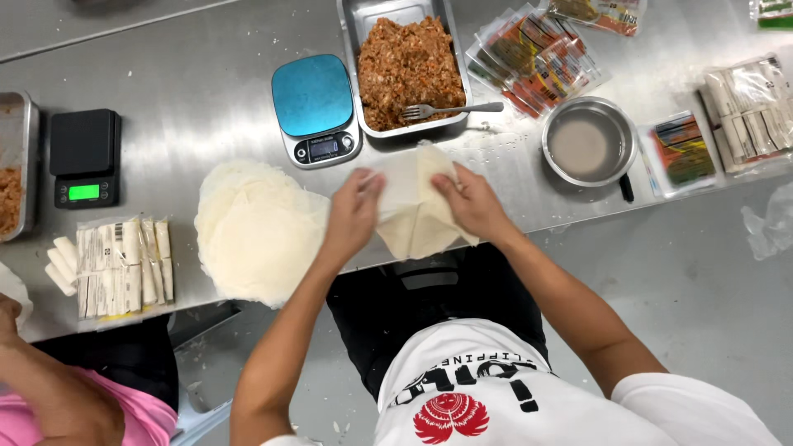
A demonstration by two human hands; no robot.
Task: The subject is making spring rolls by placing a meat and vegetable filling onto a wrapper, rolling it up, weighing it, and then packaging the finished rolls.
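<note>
Two hands (353, 213) (469, 202) on wrapper (413, 216); tray (352, 25) holds filling (408, 70).

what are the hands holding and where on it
Both hands, left and right, grip a thin, pale square pastry wrapper by its upper side edges, one hand on each side.

The person wears a white short-sleeved T-shirt with black block lettering printed across the chest and a round red emblem, patterned like a fan of scales, beneath it. The sleeves end above the elbows, so both forearms are bare. Below the shirt there is dark, black clothing over the lap, like trousers or an apron. The left hand (353, 216) and right hand (472, 202) are bare, without gloves, rings or a watch
</note>
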